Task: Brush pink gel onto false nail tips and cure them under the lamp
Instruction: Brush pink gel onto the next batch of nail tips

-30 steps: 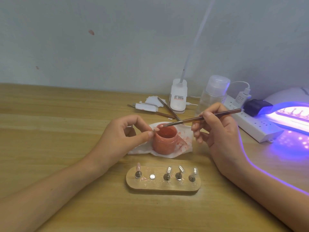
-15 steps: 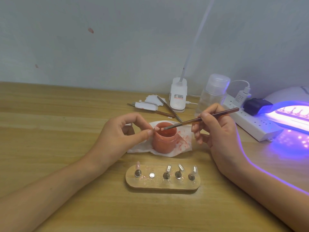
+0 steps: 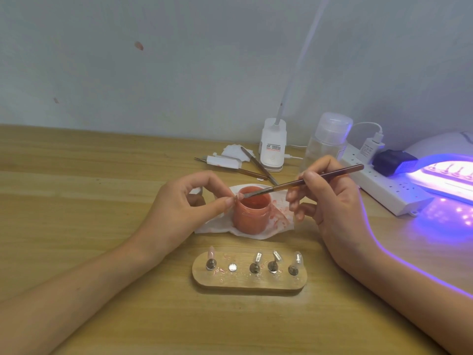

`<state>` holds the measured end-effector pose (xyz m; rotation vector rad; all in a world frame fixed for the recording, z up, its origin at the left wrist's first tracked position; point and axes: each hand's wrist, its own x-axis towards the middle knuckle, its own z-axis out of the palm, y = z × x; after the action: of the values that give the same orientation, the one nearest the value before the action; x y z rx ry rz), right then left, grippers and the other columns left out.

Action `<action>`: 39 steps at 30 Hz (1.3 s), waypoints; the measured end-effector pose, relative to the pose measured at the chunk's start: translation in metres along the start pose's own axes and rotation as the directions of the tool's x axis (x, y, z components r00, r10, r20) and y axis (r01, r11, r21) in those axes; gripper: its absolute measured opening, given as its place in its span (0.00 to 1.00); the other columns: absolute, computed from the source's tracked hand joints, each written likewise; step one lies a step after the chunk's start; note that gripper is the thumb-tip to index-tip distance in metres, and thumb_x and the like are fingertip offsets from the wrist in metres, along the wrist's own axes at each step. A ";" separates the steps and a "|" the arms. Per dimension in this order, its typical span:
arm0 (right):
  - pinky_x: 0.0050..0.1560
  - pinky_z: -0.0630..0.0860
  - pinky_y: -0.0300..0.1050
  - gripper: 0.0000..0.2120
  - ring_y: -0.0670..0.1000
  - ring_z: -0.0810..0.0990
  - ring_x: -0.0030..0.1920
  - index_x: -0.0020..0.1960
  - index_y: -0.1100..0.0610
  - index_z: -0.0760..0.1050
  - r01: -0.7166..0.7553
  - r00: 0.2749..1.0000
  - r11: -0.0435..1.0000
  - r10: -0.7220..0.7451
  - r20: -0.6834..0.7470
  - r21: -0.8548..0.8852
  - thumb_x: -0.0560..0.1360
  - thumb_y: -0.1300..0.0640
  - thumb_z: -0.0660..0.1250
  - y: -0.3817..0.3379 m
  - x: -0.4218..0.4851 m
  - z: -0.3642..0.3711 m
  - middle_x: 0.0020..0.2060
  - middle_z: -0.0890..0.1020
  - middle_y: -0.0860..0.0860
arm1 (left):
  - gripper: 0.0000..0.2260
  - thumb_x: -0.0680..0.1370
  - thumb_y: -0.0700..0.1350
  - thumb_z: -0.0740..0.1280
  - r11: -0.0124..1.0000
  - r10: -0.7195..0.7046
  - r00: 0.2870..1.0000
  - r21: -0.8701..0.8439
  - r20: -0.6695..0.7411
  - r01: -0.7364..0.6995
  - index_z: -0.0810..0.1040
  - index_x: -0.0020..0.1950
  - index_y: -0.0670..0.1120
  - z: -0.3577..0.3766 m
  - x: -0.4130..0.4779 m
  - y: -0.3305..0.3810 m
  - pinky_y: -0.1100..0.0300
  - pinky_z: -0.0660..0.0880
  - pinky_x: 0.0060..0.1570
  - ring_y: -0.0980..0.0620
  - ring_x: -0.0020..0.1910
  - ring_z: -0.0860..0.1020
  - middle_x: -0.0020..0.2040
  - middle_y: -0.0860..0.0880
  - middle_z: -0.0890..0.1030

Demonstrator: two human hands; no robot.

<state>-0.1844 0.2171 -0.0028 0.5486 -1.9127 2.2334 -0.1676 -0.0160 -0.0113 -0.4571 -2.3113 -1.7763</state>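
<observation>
The brush (image 3: 302, 181), gripped like a pen by the right hand (image 3: 330, 198), has dipped slightly. Its bristles now seem to touch the nail tip (image 3: 239, 197), which the left hand (image 3: 184, 208) pinches at the left rim of the gel jar (image 3: 252, 212), so coating is likely under way. The wooden holder (image 3: 249, 285) sits in front of the jar on the table (image 3: 76, 201). The lamp (image 3: 448, 175) glows far right, and a pale wall stands behind.
</observation>
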 end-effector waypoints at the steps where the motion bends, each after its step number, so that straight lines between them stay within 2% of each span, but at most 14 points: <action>1: 0.28 0.73 0.39 0.08 0.50 0.78 0.31 0.42 0.53 0.71 -0.005 1.000 1.000 0.005 -0.026 -0.015 0.80 0.59 0.62 0.001 0.000 -0.001 0.30 0.80 0.54 | 0.03 0.74 0.44 0.75 1.000 0.003 1.000 -0.003 0.001 -0.003 0.82 0.41 0.50 0.000 0.000 0.000 0.52 0.70 0.39 0.37 0.31 0.73 0.44 0.48 0.84; 3: 0.28 0.72 0.39 0.10 0.49 0.77 0.30 0.41 0.52 0.71 -0.008 0.998 1.000 0.008 -0.064 -0.007 0.80 0.60 0.62 0.000 0.001 -0.002 0.30 0.80 0.54 | 0.04 0.74 0.43 0.75 1.000 0.008 1.000 -0.008 0.007 -0.008 0.82 0.41 0.50 0.000 0.000 0.000 0.53 0.69 0.38 0.39 0.31 0.72 0.44 0.48 0.85; 6: 0.28 0.73 0.38 0.07 0.50 0.78 0.31 0.41 0.51 0.73 0.004 1.000 0.999 -0.004 -0.009 0.052 0.78 0.56 0.63 -0.001 0.001 0.000 0.31 0.80 0.54 | 0.03 0.73 0.45 0.74 1.000 0.014 1.000 -0.002 0.014 -0.014 0.82 0.41 0.50 -0.001 0.000 0.000 0.54 0.67 0.36 0.47 0.29 0.70 0.44 0.48 0.84; 8: 0.28 0.74 0.39 0.06 0.50 0.79 0.31 0.42 0.52 0.72 0.001 1.000 1.000 -0.002 0.017 0.024 0.78 0.57 0.63 -0.001 0.000 0.001 0.31 0.81 0.54 | 0.03 0.72 0.49 0.74 1.000 0.024 1.000 0.013 0.015 -0.024 0.82 0.41 0.51 -0.001 0.000 0.000 0.55 0.66 0.35 0.48 0.29 0.69 0.44 0.48 0.84; 10: 0.28 0.73 0.39 0.08 0.50 0.78 0.31 0.42 0.53 0.71 -0.015 1.000 1.000 0.015 -0.020 -0.024 0.80 0.59 0.62 0.000 0.000 0.000 0.30 0.80 0.53 | 0.04 0.71 0.51 0.73 0.999 0.039 0.999 0.032 0.012 -0.039 0.81 0.41 0.52 0.000 -0.001 -0.001 0.58 0.66 0.31 0.49 0.28 0.68 0.41 0.51 0.83; 12: 0.28 0.72 0.39 0.10 0.49 0.77 0.30 0.42 0.53 0.70 -0.023 0.997 0.999 0.021 -0.069 -0.031 0.81 0.61 0.61 0.000 0.001 -0.002 0.29 0.79 0.53 | 0.04 0.73 0.49 0.73 0.997 0.051 0.999 0.050 0.015 -0.051 0.81 0.41 0.51 0.000 -0.001 -0.001 0.64 0.63 0.28 0.53 0.26 0.67 0.37 0.54 0.82; 14: 0.27 0.72 0.38 0.08 0.49 0.77 0.30 0.41 0.52 0.71 -0.010 0.998 1.000 0.011 -0.061 0.021 0.80 0.59 0.62 -0.001 0.002 -0.002 0.29 0.79 0.53 | 0.03 0.74 0.46 0.74 0.996 0.055 0.998 0.063 0.018 -0.056 0.81 0.41 0.50 0.000 0.000 -0.002 0.66 0.62 0.26 0.55 0.26 0.66 0.36 0.55 0.81; 18: 0.28 0.74 0.38 0.05 0.50 0.79 0.32 0.44 0.55 0.70 0.003 1.000 1.000 -0.003 0.015 0.010 0.77 0.56 0.62 -0.001 0.000 0.000 0.31 0.81 0.54 | 0.03 0.74 0.46 0.73 0.997 0.055 0.998 0.044 0.019 -0.055 0.81 0.41 0.51 -0.001 0.001 -0.002 0.64 0.63 0.27 0.53 0.26 0.66 0.38 0.50 0.82; 22: 0.27 0.72 0.38 0.07 0.49 0.77 0.30 0.42 0.52 0.71 -0.016 0.998 1.000 0.016 -0.059 -0.006 0.79 0.58 0.61 0.000 0.001 -0.003 0.29 0.79 0.52 | 0.04 0.72 0.50 0.73 0.996 0.066 0.998 0.056 0.022 -0.067 0.81 0.41 0.51 0.000 0.000 -0.001 0.60 0.63 0.29 0.49 0.27 0.67 0.39 0.51 0.82; 27: 0.28 0.73 0.38 0.06 0.49 0.78 0.31 0.43 0.55 0.70 -0.032 0.999 0.998 0.030 0.027 0.057 0.78 0.55 0.64 0.000 0.001 -0.001 0.32 0.81 0.54 | 0.04 0.75 0.44 0.73 0.992 0.090 0.996 0.084 0.030 -0.092 0.81 0.41 0.50 -0.001 0.002 -0.002 0.65 0.61 0.27 0.57 0.25 0.64 0.37 0.57 0.81; 30: 0.28 0.73 0.37 0.07 0.48 0.77 0.30 0.43 0.55 0.70 -0.055 0.998 0.998 0.056 -0.029 0.024 0.80 0.56 0.63 0.001 0.001 -0.003 0.31 0.80 0.53 | 0.04 0.75 0.44 0.73 0.990 0.101 0.994 0.094 0.029 -0.103 0.81 0.41 0.49 0.000 0.002 -0.001 0.67 0.60 0.27 0.58 0.24 0.63 0.36 0.58 0.80; 32: 0.27 0.72 0.36 0.07 0.48 0.76 0.29 0.43 0.55 0.69 -0.061 0.996 0.997 0.064 -0.063 0.049 0.80 0.58 0.62 0.001 0.002 -0.004 0.30 0.80 0.53 | 0.03 0.74 0.45 0.73 0.989 0.107 0.994 0.096 0.023 -0.109 0.81 0.41 0.49 0.000 0.001 0.000 0.65 0.60 0.27 0.58 0.24 0.63 0.35 0.59 0.80; 36: 0.28 0.73 0.37 0.07 0.49 0.78 0.31 0.44 0.55 0.70 -0.048 0.998 0.995 0.045 0.032 0.090 0.78 0.54 0.65 0.000 0.001 0.000 0.32 0.81 0.55 | 0.03 0.74 0.43 0.73 0.988 0.108 0.994 0.106 0.014 -0.109 0.81 0.42 0.48 0.000 0.000 0.000 0.59 0.62 0.30 0.56 0.25 0.63 0.37 0.58 0.81; 39: 0.28 0.74 0.37 0.08 0.49 0.78 0.31 0.43 0.55 0.70 -0.062 0.998 0.997 0.062 -0.003 0.045 0.76 0.52 0.66 -0.001 0.001 -0.001 0.32 0.81 0.55 | 0.03 0.74 0.43 0.74 0.988 0.105 0.994 0.110 0.006 -0.105 0.82 0.41 0.49 0.000 0.000 -0.001 0.61 0.63 0.30 0.57 0.24 0.63 0.38 0.58 0.80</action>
<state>-0.1850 0.2177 -0.0016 0.4963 -1.9075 2.3184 -0.1677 -0.0158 -0.0121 -0.5495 -2.3255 -1.5916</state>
